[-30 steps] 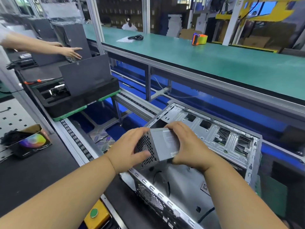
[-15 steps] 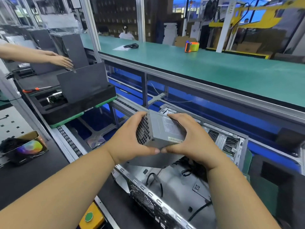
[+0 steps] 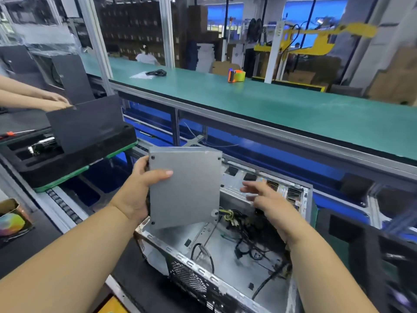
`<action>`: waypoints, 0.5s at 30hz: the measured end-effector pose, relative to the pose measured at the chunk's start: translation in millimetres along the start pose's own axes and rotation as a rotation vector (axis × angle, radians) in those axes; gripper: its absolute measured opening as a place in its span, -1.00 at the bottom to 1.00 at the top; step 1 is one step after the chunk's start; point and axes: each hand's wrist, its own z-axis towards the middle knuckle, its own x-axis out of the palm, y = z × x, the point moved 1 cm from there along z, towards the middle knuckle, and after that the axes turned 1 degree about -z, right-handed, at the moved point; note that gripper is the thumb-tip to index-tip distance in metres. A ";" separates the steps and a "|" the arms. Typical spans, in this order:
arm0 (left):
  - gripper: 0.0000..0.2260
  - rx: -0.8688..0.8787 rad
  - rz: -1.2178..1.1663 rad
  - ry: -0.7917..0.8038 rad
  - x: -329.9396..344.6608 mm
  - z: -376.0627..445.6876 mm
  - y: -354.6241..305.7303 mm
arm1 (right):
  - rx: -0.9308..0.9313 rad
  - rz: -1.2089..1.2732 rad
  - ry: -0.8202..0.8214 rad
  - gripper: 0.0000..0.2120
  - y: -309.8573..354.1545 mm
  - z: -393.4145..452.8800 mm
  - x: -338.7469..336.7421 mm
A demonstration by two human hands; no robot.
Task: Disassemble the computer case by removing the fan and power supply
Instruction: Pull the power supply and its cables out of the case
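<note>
A grey metal power supply (image 3: 185, 188) is held up above the open computer case (image 3: 225, 263), its flat screw-cornered side toward the camera and its lower corner hanging just over the case's interior. The left hand (image 3: 137, 195) grips the unit by its left edge, thumb curled across the flat face and fingers wrapped behind. The right hand (image 3: 266, 202) is off the unit, just to its right over the case, fingers spread and loosely extended, holding nothing. A bundle of black cables (image 3: 246, 231) with some yellow leads trails from beneath the power supply into the case, which lies on its side on the dark bench (image 3: 29, 247), its perforated rear panel nearest the camera. To the left, a black foam tray (image 3: 74, 159) rests on a green pallet on the roller line, with a dark panel (image 3: 85, 123) standing in it; another person's hands (image 3: 56, 102) rest at that panel's upper edge. Behind runs a long green conveyor belt (image 3: 293, 109) carrying an orange and yellow tape dispenser (image 3: 236, 75) and a coiled black cord (image 3: 156, 72).
</note>
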 end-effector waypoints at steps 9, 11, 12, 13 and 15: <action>-0.34 -0.105 -0.188 0.125 -19.0 18.8 -18.6 | 0.164 -0.434 0.068 -0.46 12.2 -8.3 40.2; -0.37 -0.126 -0.203 0.142 -25.8 23.8 -22.3 | 0.220 -0.500 -0.014 -0.45 7.0 -4.2 45.2; -0.40 -0.123 -0.200 0.151 -30.1 27.0 -24.4 | 0.270 -0.514 -0.056 -0.41 4.0 -2.5 47.6; -0.44 -0.114 -0.197 0.163 -34.8 30.1 -26.6 | 0.316 -0.526 -0.089 -0.38 0.7 -0.8 50.1; -0.46 -0.117 -0.197 0.192 -43.1 35.3 -32.2 | 0.354 -0.549 -0.134 -0.37 -3.0 2.8 56.9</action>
